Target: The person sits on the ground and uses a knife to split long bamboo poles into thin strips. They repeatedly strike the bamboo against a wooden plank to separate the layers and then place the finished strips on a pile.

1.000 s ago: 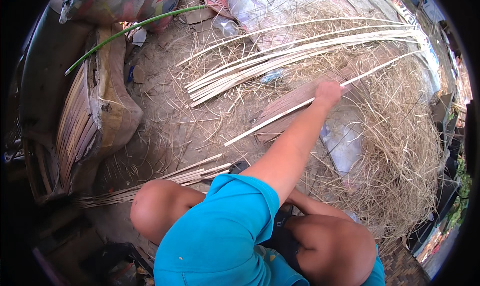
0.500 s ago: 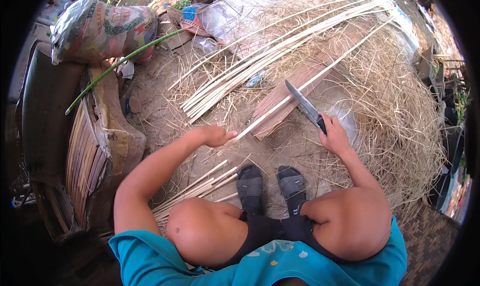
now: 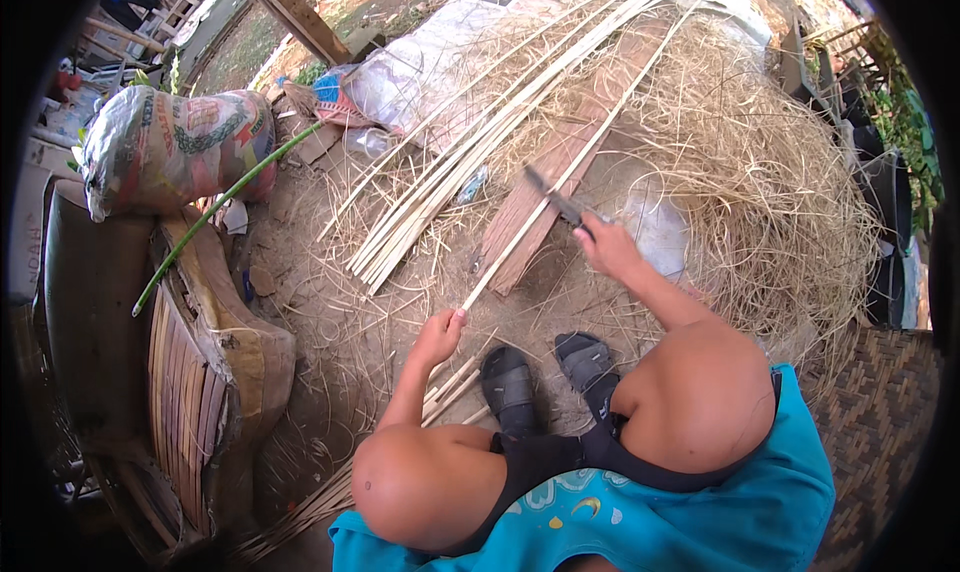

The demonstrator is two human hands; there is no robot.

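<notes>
My left hand (image 3: 438,336) pinches the near end of a long pale strip (image 3: 516,236), which looks like split bamboo. The strip slants away to the far right across a reddish-brown board (image 3: 532,215) on the ground. In my right hand (image 3: 608,244) is a knife (image 3: 556,200), its dark handle in my closed fingers. The blade lies across the strip, above the board, and is slightly smeared by motion. To the left of the board rests a bundle of long pale strips (image 3: 440,204). More strips (image 3: 455,392) lie between my left knee and my feet.
A large heap of thin shavings (image 3: 770,192) spreads on the right. On the left stand a worn seat with wooden slats (image 3: 185,402), a stuffed sack (image 3: 180,147) and a green stalk (image 3: 225,207). A woven mat (image 3: 870,422) is at the lower right. My sandalled feet (image 3: 510,387) are near the board.
The knife has come left onto the strip, with my right hand. My left hand has drawn nearer to my knees, pulling the strip's near end along. The whole view has shifted slightly.
</notes>
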